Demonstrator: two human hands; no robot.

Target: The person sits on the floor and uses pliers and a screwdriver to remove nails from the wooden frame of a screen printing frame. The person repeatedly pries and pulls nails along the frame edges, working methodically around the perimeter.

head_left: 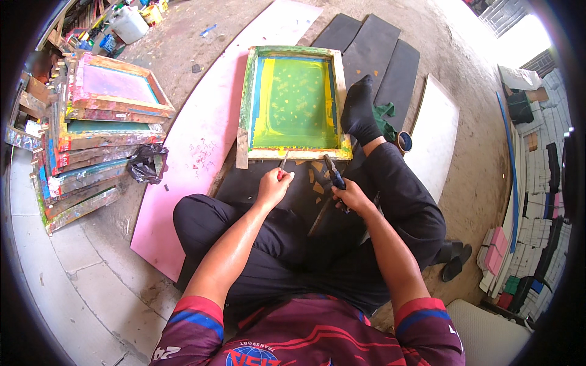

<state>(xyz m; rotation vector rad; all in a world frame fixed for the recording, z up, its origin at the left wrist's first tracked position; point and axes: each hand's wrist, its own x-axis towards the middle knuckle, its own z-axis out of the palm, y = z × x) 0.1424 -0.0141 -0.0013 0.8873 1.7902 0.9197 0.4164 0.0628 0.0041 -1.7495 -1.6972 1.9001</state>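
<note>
A wooden screen-printing frame (pixel 243 100) with green and yellow mesh (pixel 297 100) lies in front of me. My left hand (pixel 274 186) is closed round a red-handled screwdriver (pixel 281 174), its thin metal tip pointing at the frame's near rail. In my right hand (pixel 352 196) is a dark-handled hand tool (pixel 334 173); its far end is close to the same rail, and its exact kind is hard to make out. Small brown scraps (pixel 318 188) lie between the hands and the frame. My sock-covered foot (pixel 359 107) rests against the frame's right side.
Several stacked frames (pixel 97 149) stand at left beside a black plastic bag (pixel 147 163). A long pink board (pixel 183 152), dark boards (pixel 371 52) and a white board (pixel 434 134) cover the floor. A green cloth (pixel 384 121) and small round container (pixel 404 142) sit by my right leg.
</note>
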